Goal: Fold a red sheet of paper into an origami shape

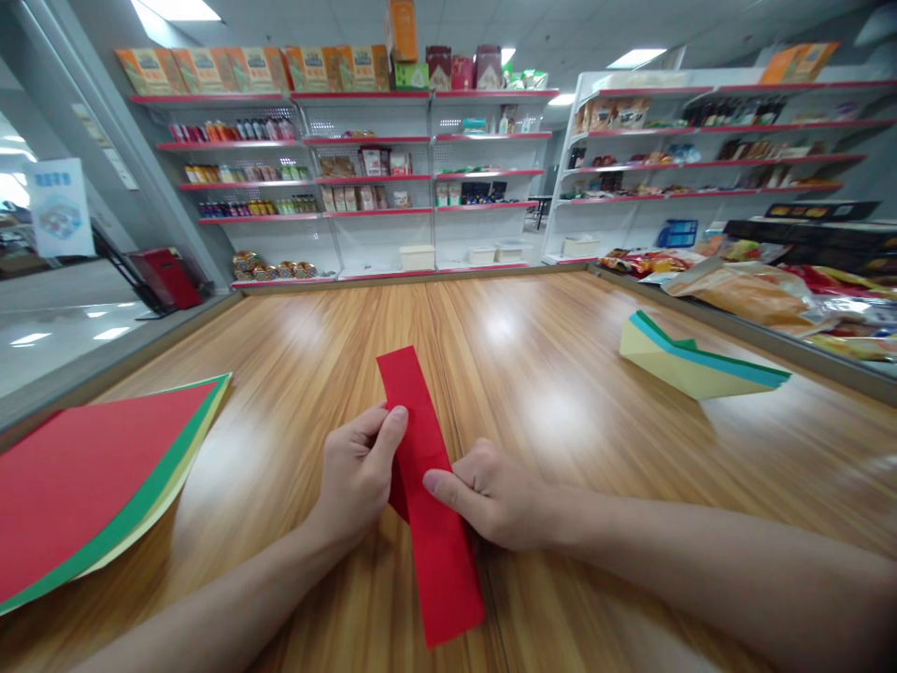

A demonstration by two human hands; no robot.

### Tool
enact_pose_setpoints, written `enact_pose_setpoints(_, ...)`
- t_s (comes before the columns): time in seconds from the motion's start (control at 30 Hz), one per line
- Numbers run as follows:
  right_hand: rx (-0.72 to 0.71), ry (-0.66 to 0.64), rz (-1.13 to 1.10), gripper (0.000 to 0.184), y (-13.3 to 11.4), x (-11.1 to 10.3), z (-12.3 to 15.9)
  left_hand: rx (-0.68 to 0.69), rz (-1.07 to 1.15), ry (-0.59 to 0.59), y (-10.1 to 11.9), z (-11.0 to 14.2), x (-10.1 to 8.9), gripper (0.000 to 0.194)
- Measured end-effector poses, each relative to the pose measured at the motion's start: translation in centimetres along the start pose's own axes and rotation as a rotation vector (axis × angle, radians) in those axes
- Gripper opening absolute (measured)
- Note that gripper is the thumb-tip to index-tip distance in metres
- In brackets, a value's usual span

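Observation:
A red strip of folded paper (434, 533) is held above the table, slanting from upper left to lower right. My left hand (361, 467) grips its left edge, thumb on top and fingers curled underneath. On the right edge, lower down, my right hand (494, 495) pinches it the same way. A darker red flap shows below the strip, beside the left hand; the rest of the underside is hidden.
Stacked red, green and pale yellow paper sheets (105, 467) lie at the left. A folded paper boat (690, 360) stands at the right on the wooden table (553, 533). Packaged goods (743, 290) line the right edge. Stocked shelves (364, 140) stand behind.

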State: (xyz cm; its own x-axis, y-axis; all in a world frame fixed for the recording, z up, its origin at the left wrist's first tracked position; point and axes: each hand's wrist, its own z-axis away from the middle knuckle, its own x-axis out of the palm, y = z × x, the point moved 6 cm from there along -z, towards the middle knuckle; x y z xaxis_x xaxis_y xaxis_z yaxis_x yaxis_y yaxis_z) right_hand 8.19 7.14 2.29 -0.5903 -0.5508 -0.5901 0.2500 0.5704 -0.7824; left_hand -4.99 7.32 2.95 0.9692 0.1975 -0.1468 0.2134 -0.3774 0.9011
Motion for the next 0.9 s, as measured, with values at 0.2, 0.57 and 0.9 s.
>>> enact_pose_setpoints(0.2,-0.004,-0.011,0.052,0.049,-0.1,0.2,0.0,-0.013,-0.01,0.055,-0.2,-0.1,-0.4,0.036)
enact_pose_setpoints(0.57,-0.015,-0.032,0.109,0.049,-0.4,0.2,0.0,-0.013,0.021,0.08,-0.2,-0.3,-0.7,0.034)
enact_pose_setpoints(0.9,-0.06,-0.063,0.206,0.045,-1.2,0.3,0.0,-0.013,-0.02,0.143,-0.3,-0.6,-1.3,0.037)
